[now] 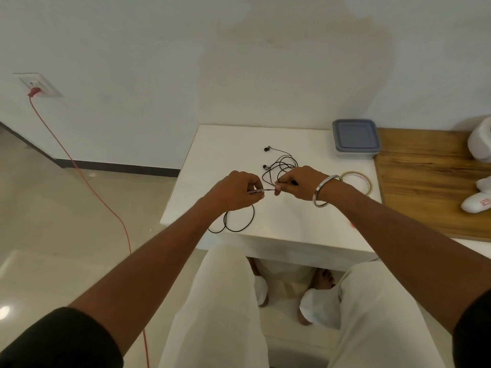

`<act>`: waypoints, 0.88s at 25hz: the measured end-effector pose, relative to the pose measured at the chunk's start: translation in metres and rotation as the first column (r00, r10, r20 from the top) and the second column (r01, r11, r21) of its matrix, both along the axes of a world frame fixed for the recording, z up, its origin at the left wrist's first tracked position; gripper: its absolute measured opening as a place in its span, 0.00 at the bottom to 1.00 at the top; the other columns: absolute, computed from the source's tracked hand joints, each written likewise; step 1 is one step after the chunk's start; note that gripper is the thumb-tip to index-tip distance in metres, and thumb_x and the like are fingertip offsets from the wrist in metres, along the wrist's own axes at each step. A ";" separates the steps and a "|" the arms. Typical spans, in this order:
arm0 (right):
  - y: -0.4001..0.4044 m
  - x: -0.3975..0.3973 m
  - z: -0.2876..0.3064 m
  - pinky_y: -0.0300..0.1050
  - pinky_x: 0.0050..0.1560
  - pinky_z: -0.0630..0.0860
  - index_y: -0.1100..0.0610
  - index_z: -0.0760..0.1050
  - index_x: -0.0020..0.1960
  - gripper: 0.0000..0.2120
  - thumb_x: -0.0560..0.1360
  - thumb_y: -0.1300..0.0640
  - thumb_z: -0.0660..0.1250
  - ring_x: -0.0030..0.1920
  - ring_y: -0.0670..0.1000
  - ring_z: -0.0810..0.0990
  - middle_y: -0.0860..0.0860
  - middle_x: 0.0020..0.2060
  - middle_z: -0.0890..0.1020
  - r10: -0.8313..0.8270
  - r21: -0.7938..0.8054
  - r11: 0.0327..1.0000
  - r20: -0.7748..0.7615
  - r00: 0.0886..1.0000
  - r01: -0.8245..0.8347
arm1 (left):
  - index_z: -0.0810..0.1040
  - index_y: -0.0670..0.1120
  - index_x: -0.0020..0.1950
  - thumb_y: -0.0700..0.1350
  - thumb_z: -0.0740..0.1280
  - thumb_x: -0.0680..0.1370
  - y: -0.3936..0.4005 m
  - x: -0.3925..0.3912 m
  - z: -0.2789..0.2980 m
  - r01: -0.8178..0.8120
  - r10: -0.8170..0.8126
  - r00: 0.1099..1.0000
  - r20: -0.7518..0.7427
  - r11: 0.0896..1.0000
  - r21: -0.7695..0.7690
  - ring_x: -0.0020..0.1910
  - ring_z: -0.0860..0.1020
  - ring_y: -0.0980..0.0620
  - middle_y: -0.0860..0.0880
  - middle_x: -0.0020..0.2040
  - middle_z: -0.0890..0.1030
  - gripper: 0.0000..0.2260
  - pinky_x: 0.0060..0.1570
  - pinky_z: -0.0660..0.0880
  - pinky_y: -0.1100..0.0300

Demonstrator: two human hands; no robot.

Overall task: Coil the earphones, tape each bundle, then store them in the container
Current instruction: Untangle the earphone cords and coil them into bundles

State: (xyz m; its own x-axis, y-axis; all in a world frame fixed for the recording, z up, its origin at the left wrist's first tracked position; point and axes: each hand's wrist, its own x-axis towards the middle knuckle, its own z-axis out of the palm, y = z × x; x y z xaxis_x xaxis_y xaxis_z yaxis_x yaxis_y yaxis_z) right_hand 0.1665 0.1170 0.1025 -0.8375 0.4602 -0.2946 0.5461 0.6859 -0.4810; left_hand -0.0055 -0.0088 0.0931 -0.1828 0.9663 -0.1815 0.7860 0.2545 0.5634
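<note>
Pinching a short stretch of black earphone cable (268, 191) between them at frame centre, the left hand (236, 189) and right hand (297, 181) work close together above the white table (279, 221). Cable loops (239, 219) hang below the left hand; a loose tangle with two earbuds (267, 158) lies just beyond the right hand. A tape roll (357, 181) sits beside the right wrist, which bears a metal bangle (325, 189). The lidded plastic container (356, 138) stands at the table's far right corner, touching the wooden board (425, 181).
</note>
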 end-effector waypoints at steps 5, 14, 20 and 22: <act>-0.005 0.000 0.001 0.40 0.44 0.68 0.49 0.81 0.48 0.14 0.80 0.48 0.57 0.40 0.46 0.76 0.41 0.35 0.76 0.064 -0.062 0.996 0.062 0.996 -0.060 | 0.82 0.53 0.48 0.53 0.69 0.75 0.002 -0.005 0.002 0.016 -0.019 1.000 0.023 0.993 0.115 0.42 0.79 0.55 0.55 0.42 0.80 0.06 0.43 0.79 0.54; -0.027 -0.007 0.012 0.44 0.59 0.70 0.55 0.76 0.43 0.17 0.81 0.49 0.54 0.50 0.47 0.84 0.49 0.45 0.85 0.024 -0.522 0.852 -0.001 1.000 -0.021 | 0.79 0.46 0.54 0.45 0.65 0.80 0.006 0.000 0.002 -0.049 0.003 0.986 0.166 0.960 0.275 0.38 0.75 0.67 0.54 0.43 0.80 0.06 0.39 0.68 0.74; -0.033 -0.009 0.021 0.64 0.56 0.72 0.54 0.74 0.44 0.14 0.81 0.49 0.54 0.57 0.55 0.81 0.54 0.47 0.83 -0.305 -0.888 0.458 -0.182 0.935 -0.023 | 0.78 0.47 0.52 0.41 0.59 0.82 -0.003 0.003 -0.010 -0.143 0.059 0.956 0.287 0.948 0.283 0.35 0.75 0.59 0.53 0.39 0.80 0.08 0.39 0.70 0.68; -0.031 -0.009 0.024 0.68 0.57 0.72 0.56 0.74 0.45 0.14 0.82 0.51 0.54 0.56 0.58 0.80 0.56 0.46 0.82 -0.433 -0.942 0.325 -0.224 0.873 -0.080 | 0.77 0.50 0.43 0.40 0.58 0.82 -0.007 0.006 -0.015 -0.162 0.087 0.949 0.303 0.959 0.234 0.32 0.73 0.62 0.56 0.34 0.77 0.12 0.37 0.68 0.67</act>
